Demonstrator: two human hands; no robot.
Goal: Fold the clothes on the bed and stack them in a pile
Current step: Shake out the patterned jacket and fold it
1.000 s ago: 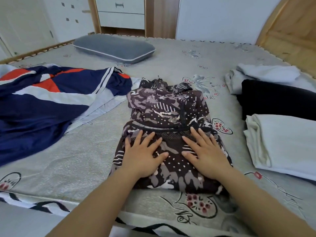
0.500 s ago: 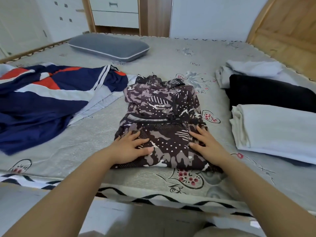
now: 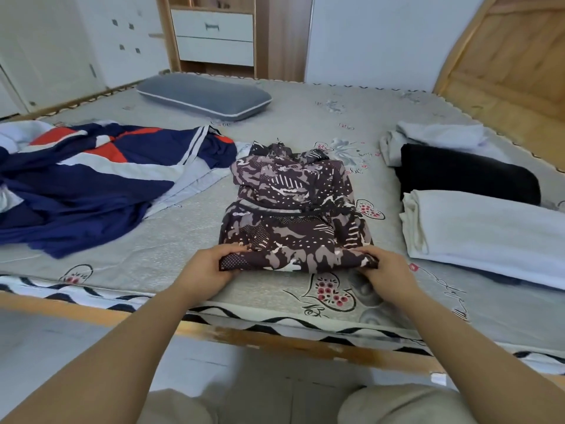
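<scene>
Both hands are down at the near edge of the camouflage jacket point(image 3: 293, 215), which lies part-folded in the middle of the bed point(image 3: 305, 117), close to its front edge. The left hand point(image 3: 208, 270) grips the near left corner, fingers curled under the cloth and thumb on top. The right hand point(image 3: 386, 273) pinches the near right corner the same way, thumb over the fabric, fingers tucked beneath. That near hem is bunched up off the bedsheet between the two hands, while the far part of the jacket lies flat, collar end pointing away.

To the left, a navy, white and red jacket point(image 3: 91, 185) sprawls unfolded across the sheet, its edge just beside the camouflage one. Over on the right sit folded things: a white folded cloth point(image 3: 489, 234) nearest, a black folded garment point(image 3: 464, 175) behind it and touching, and a pale grey garment point(image 3: 437, 139) behind that, crumpled rather than neat.

A grey pillow point(image 3: 204, 97) rests at the far side of the bed. Beyond it stands a white-fronted set of drawers point(image 3: 214, 35) in a wooden frame, and a wooden headboard point(image 3: 504, 62) rises at the far right.
</scene>
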